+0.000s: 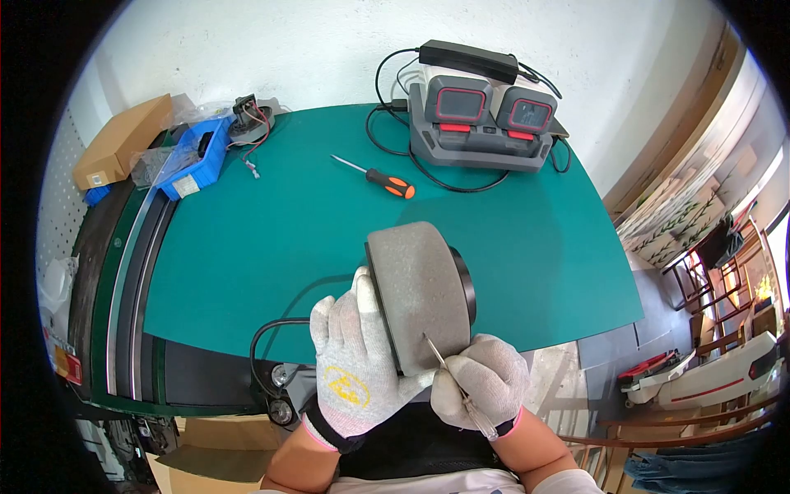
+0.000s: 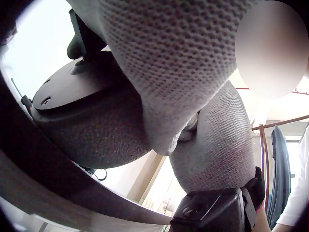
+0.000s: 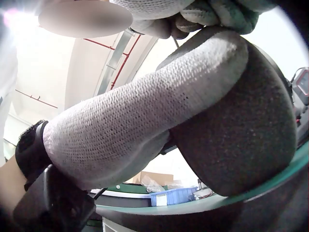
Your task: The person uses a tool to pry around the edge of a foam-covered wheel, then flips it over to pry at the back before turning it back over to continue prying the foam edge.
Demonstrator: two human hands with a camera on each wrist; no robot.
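A rounded grey housing (image 1: 415, 288) with a black rim on its right is held over the front of the green table (image 1: 239, 247). Its round black cover (image 2: 72, 87) with screws shows in the left wrist view. My gloved left hand (image 1: 354, 362) grips the housing from the left, fingers along its side and thumb under its lower edge. In the right wrist view that thumb stretches over the grey surface. My gloved right hand (image 1: 485, 383) pinches a thin metal tool (image 1: 435, 351) with a clear handle. The tool's tip meets the lower part of the grey face.
An orange-black screwdriver (image 1: 387, 182) lies mid-table. Behind it stands a battery charger (image 1: 477, 148) with two batteries and black cables. At the left are a blue bin (image 1: 193, 160), a cardboard box (image 1: 123, 140) and a wired part (image 1: 249, 123). A black cord (image 1: 276, 323) loops beside my left hand.
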